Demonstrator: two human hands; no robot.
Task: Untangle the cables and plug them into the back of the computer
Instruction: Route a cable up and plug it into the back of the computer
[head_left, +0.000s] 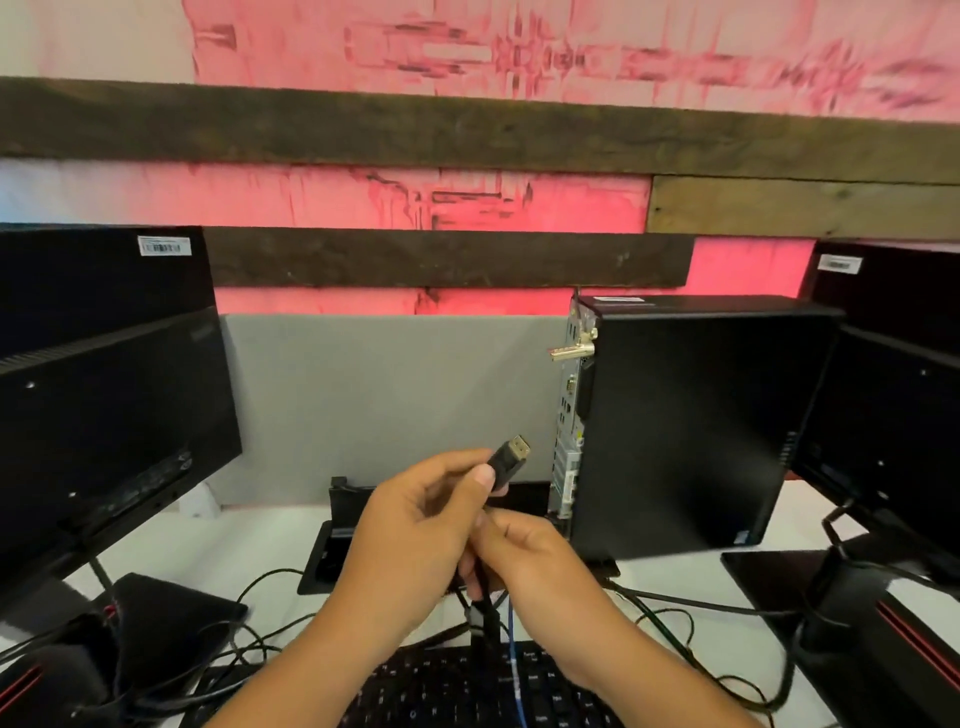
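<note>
The cable (480, 571) runs up from the desk between your two hands, and its black plug (508, 464) sits in the air just left of the computer (691, 426), metal tip pointing up and to the right, apart from the ports; your left hand (415, 530) pinches the plug body, thumb pressed on its near face and fingers curled round the far side; your right hand (524, 551) sits just below, fingers curled round the cable under the plug. The computer stands upright on the white desk (249, 540), its back panel (569, 415) turned left toward the plug, a silver lock piece (571, 351) sticking out near the top. Below your wrists lies a black keyboard (467, 686), with a thin blue cable (514, 660) hanging across it; loose black wires (270, 623) loop over the desk on both sides. A monitor (109, 415) faces away from you on the left, and a second monitor (893, 415) on its stand does the same on the right; a grey divider (384, 400) stands behind the desk, with a pink and dark wood wall (467, 208) above.
</note>
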